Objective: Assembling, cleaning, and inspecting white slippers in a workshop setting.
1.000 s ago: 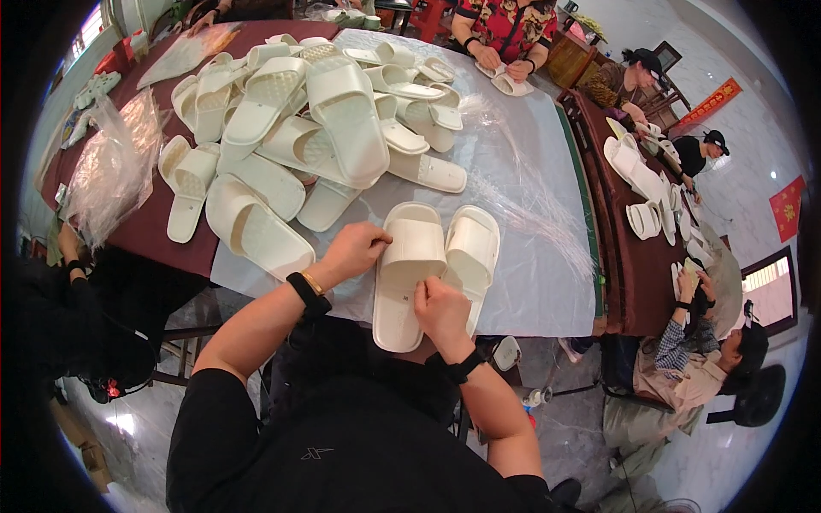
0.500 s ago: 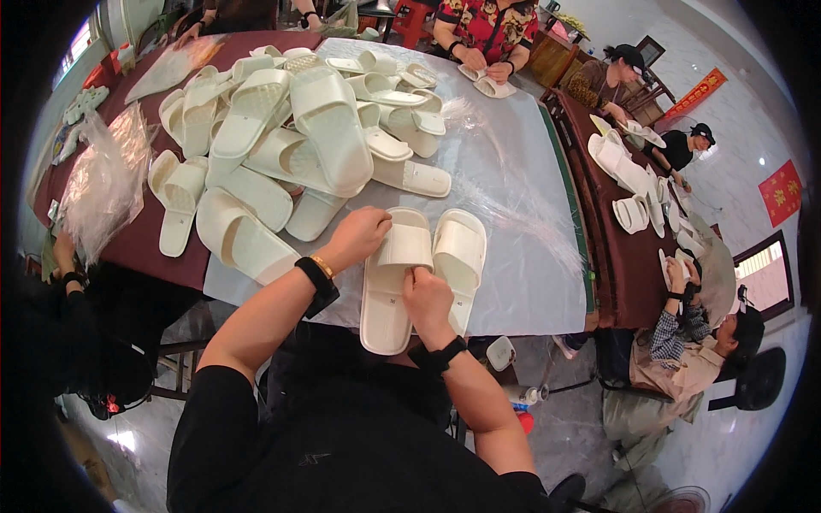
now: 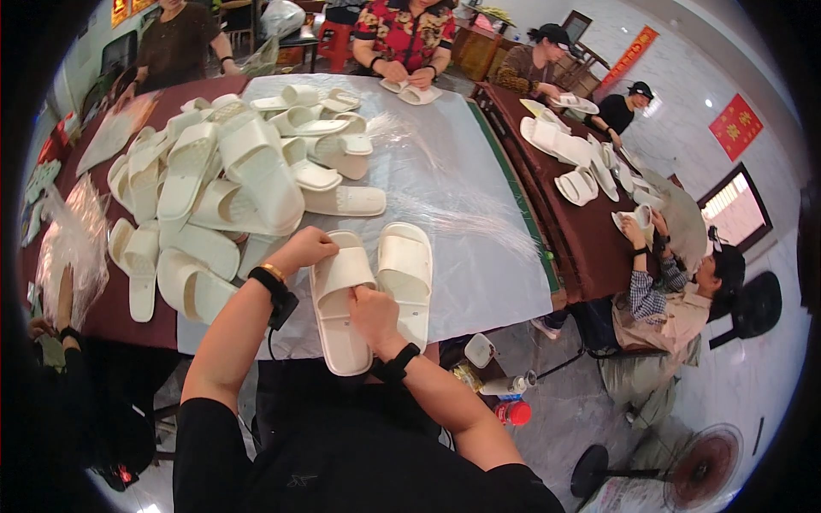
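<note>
A pair of white slide slippers lies side by side at the table's near edge, in front of me. My right hand [image 3: 376, 318] is closed at the rear edge of the strap on the left slipper [image 3: 344, 295], its fingertips hidden at the strap opening. By that slipper's toe end, my left hand [image 3: 310, 248] is closed in a pinch; whatever it holds is too small to make out. The right slipper [image 3: 405, 263] rests partly behind my right hand and wrist. A heap of white slippers [image 3: 201, 171] is piled beyond my left hand.
Clear thin strands [image 3: 492, 224] lie on the pale table sheet [image 3: 462, 295]. Crumpled plastic bags [image 3: 75, 248] are at the left edge. Several co-workers sit or stand around, one opposite holding slippers [image 3: 417, 92]. A second table [image 3: 590, 248] with slippers stands to the right.
My view has swung, so the whole scene sits further left and more of the room's right side shows. Both hands remain at the left slipper in nearly the same pose.
</note>
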A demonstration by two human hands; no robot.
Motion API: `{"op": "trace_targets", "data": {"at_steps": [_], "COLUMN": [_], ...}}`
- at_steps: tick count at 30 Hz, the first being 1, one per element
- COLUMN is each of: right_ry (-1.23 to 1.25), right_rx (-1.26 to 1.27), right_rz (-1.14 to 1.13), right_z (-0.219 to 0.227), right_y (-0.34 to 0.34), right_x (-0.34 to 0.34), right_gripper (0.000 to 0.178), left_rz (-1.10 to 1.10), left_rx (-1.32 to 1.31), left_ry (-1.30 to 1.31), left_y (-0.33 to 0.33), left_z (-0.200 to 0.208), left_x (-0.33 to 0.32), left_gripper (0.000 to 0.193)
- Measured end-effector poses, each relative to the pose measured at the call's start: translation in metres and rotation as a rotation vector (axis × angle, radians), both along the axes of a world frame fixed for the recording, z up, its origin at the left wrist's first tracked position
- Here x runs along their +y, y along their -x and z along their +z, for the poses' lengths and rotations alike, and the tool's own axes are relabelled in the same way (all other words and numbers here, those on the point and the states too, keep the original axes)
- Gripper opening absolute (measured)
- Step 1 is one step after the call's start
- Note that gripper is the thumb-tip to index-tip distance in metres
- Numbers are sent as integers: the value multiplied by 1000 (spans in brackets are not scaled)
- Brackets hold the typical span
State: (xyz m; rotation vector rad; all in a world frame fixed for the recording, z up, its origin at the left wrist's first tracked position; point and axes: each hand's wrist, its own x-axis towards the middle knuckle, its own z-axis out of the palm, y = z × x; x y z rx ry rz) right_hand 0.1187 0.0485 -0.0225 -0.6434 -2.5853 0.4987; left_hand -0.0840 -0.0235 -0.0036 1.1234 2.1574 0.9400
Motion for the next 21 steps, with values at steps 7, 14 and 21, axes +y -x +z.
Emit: {"op": "trace_targets", "data": {"at_steps": [7, 14, 21], "right_ry": [-52, -41, -7], "right_rx": [-1, -19, -47], "right_rz": [19, 48, 20], "right_z": [3, 0, 2], "right_y": [0, -1, -1], "right_x": [4, 3, 1], "right_gripper": [29, 25, 27], "left_rz": [108, 128, 156], "left_rx": [-308, -334, -26], "left_ry": [-26, -42, 12], "left_y": [-2, -3, -4], "left_z": [19, 15, 3], "left_x": [10, 13, 16], "left_gripper": [27, 26, 35]}}
